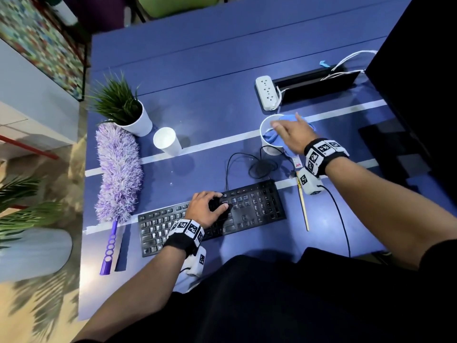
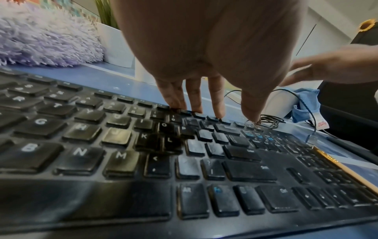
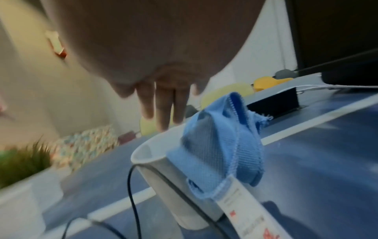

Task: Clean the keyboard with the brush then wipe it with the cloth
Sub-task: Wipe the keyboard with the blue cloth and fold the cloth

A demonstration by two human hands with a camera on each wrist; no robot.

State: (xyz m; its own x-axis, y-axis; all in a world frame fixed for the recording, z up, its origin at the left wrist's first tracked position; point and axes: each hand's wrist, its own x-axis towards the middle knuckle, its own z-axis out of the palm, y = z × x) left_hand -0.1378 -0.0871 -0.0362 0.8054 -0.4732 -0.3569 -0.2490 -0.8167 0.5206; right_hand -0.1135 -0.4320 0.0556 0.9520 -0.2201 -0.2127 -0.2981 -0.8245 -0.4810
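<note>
A black keyboard (image 1: 254, 206) lies at the table's near middle. My left hand (image 1: 221, 200) rests on its upper rows, and the straight fingers (image 2: 196, 100) press keys on the keyboard (image 2: 143, 161). The gold-handled brush (image 1: 303, 206) lies loose on the table just right of the keyboard. A blue cloth (image 1: 270, 139) hangs out of a white cup (image 1: 267, 149) behind the keyboard. My right hand (image 1: 284, 123) hovers over that cup. Its fingers (image 3: 163, 110) are straight above the rim of the cup (image 3: 159, 155), beside the cloth (image 3: 220, 145), gripping nothing.
A purple fluffy duster (image 1: 118, 169) and a potted plant (image 1: 123, 107) stand at the left, with an empty white cup (image 1: 167, 141) beside them. The coiled keyboard cable (image 1: 259, 167) lies behind the keyboard. A power strip (image 1: 267, 92) and a dark monitor (image 1: 420, 70) stand at the back right.
</note>
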